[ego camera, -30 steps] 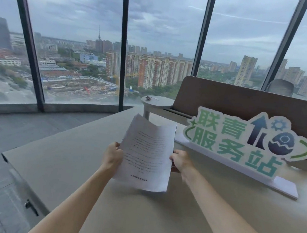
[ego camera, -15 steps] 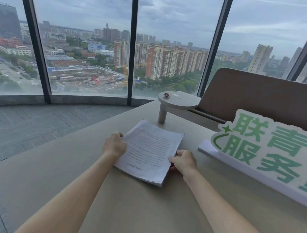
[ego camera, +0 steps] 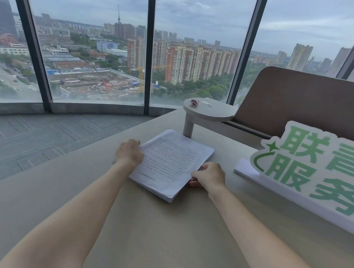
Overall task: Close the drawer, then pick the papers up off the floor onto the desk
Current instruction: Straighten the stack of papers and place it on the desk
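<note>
Papers point(ego camera: 171, 163): a thick stack of printed sheets lying flat on the desk point(ego camera: 159, 237), between the two hands and just short of the small round shelf point(ego camera: 209, 112)
Long axis: runs away from the person and a little to the right, near corner pointing toward the lower right
Left hand point(ego camera: 129, 153): at the stack's left long edge, fingers curled over that edge onto the top sheet, gripping it
Right hand point(ego camera: 210, 176): at the right long edge near the front corner, fingers point(ego camera: 194, 182) tucked at and partly under the stack's side, clasping it
Which hand is nearer: both touch the stack, one on each long side; neither has to reach
Relation the next move turns on: the stack lies straight ahead between the palms, so letting go means drawing each hand outward and back, away from its own edge
Sign point(ego camera: 313, 169): green-lettered board standing to the right, apart from the stack and the right hand
Drawer: not in view, so whether it is closed cannot be told
Floor point(ego camera: 27, 139): the stretch seen on the left shows no loose sheets
Judgement: the placing looks nearly done; a careless pull could skew the top sheets
</note>
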Demonstrator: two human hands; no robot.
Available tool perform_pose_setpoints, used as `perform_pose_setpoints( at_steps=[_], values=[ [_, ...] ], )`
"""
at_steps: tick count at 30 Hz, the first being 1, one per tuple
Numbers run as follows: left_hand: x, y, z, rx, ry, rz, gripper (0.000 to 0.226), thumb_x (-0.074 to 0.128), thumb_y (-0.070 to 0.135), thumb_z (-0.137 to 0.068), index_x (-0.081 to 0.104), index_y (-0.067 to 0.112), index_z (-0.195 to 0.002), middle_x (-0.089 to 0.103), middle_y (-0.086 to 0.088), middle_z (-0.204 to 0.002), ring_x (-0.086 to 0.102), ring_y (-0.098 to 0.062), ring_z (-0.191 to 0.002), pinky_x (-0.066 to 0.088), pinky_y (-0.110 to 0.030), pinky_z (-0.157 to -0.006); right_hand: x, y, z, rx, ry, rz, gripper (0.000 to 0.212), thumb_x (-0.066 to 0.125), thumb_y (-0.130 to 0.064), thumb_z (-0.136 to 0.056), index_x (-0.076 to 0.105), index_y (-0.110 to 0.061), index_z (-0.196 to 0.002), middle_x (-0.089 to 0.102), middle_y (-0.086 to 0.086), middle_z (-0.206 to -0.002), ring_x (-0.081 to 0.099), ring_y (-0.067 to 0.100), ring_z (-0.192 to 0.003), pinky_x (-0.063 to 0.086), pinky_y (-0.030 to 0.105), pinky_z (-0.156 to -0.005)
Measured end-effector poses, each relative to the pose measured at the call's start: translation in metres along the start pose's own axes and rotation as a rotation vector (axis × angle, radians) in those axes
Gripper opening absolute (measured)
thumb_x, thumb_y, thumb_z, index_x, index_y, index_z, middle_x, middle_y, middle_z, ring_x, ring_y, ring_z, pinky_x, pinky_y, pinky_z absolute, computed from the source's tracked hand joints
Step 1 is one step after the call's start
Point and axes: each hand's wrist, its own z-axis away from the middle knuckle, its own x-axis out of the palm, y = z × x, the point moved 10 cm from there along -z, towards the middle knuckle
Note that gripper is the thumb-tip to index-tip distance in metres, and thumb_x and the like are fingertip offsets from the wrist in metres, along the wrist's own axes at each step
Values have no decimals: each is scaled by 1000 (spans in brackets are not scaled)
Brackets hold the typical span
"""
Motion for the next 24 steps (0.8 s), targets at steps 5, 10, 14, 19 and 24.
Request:
perform_pose_setpoints(
  at_steps=[5, 10, 14, 19, 24],
  values=[
    [3, -1, -6, 31, 39, -68, 35, 42, 4, -77, 67, 12, -101, 68, -17, -100, 59, -38, -95, 50, -42, -81, 6, -6, -3, 2, -40, 89, 8, 58, 7, -76, 65, 4, -78, 73, 16, -77, 76, 28, -61, 65, 37, -59],
    [6, 5, -5, 93, 19, -230, 35, 38, 8, -80, 65, 12, -103, 67, -16, -100, 57, -37, -97, 47, -41, -80, 8, -18, -1, -4, -83, 291, 13, 53, -5, -80, 62, 3, -85, 70, 17, -69, 71, 29, -52, 58, 30, -44],
    [4, 14, -3, 180, -2, -298, 30, 42, 7, -82, 63, 9, -104, 67, -17, -101, 58, -36, -97, 45, -38, -78, 3, -26, 4, -61, -63, 549, 14, 50, -16, -78, 58, -6, -72, 70, 16, -77, 69, 29, -54, 58, 30, -50],
    [-8, 22, 9, 252, -3, -350, 23, 43, 4, -83, 59, 6, -99, 64, -16, -99, 59, -34, -93, 46, -37, -75, -3, -41, 15, -149, -11, 804, 34, 50, -31, -91, 63, -8, -113, 66, 19, -123, 63, 37, -112, 50, 36, -87],
    [-46, 51, 41, 360, 87, -199, 32, 50, 13, -88, 60, 2, -116, 64, -16, -112, 60, -33, -105, 49, -39, -87, -14, -68, 43, -232, 13, 761, 41, 51, -41, -95, 57, -9, -120, 65, 17, -126, 60, 38, -117, 48, 39, -91]
  ],
)
